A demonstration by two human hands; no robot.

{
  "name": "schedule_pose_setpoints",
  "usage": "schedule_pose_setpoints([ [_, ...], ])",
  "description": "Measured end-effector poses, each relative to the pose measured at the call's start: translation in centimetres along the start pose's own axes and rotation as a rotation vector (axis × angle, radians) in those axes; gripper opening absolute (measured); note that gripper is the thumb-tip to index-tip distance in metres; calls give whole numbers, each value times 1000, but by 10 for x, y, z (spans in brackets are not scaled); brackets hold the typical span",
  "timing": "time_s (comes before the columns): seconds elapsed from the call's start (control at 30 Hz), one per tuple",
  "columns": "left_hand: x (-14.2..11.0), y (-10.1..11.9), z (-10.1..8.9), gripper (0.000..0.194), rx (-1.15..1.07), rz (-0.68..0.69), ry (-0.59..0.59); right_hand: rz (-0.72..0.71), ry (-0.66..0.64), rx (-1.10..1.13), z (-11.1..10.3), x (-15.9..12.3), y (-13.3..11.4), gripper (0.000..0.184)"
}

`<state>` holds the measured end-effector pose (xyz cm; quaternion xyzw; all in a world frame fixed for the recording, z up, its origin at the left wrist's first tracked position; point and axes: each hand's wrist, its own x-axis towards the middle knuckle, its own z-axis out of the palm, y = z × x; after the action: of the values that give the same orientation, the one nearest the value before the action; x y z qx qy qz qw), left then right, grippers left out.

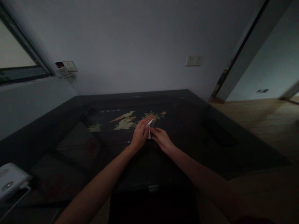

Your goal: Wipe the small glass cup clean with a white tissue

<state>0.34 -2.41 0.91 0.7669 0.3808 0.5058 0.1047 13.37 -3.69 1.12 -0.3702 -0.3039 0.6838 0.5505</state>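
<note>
The left hand [139, 133] and the right hand [163, 138] meet near the middle of the view, with a small piece of white paper [149, 133] between them. The left hand's fingers are drawn together and bent over the paper's left side; the right hand is nearly closed, its fingertips pinching the right edge. The paper looks folded, with a pointed tip rising above the fingers and a short strip showing below; how its underside lies is hidden. Both forearms are bare, reaching in from the bottom of the view.

The hands are over a dark, glossy surface [187, 105]. Just beyond them it bears a pink-orange flower design [150, 116] with green leaves, and left of that a pale bird design [123, 123] beneath a line of light characters [109, 110]. To the right, well apart from the hands, lies a dark, flat object [219, 132], too dim to name. At the lower left sits a white device [14, 179] with a white cable [17, 200].

Behind the surface stands a plain wall [130, 46] carrying a double socket [194, 61]. More sockets [69, 65] are near the window [17, 46] at left. Wooden flooring [254, 113] shows at right.
</note>
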Motion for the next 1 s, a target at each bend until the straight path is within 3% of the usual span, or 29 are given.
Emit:
schedule_pose_setpoints([
  [0.13,1,-9,4,39,-210,-207,49,-2,-7,-13,-1,0,-1,32],
  [0.37,4,-16,14,41,-917,-854,174,-19,-6,8,-3,1,0,32],
  [0.47,5,-14,18,41,-1097,-962,174,-30,-27,4,-5,3,1,33],
  [0.63,1,-13,19,40,-968,-876,243,-31,-20,0,-6,6,2,36],
  [0.77,-3,-6,13,38,-670,-624,266,-36,-21,12,-4,4,3,38],
  [1.0,-2,8,1,35,-192,-141,59,-26,26,-43,-2,-1,2,36],
])
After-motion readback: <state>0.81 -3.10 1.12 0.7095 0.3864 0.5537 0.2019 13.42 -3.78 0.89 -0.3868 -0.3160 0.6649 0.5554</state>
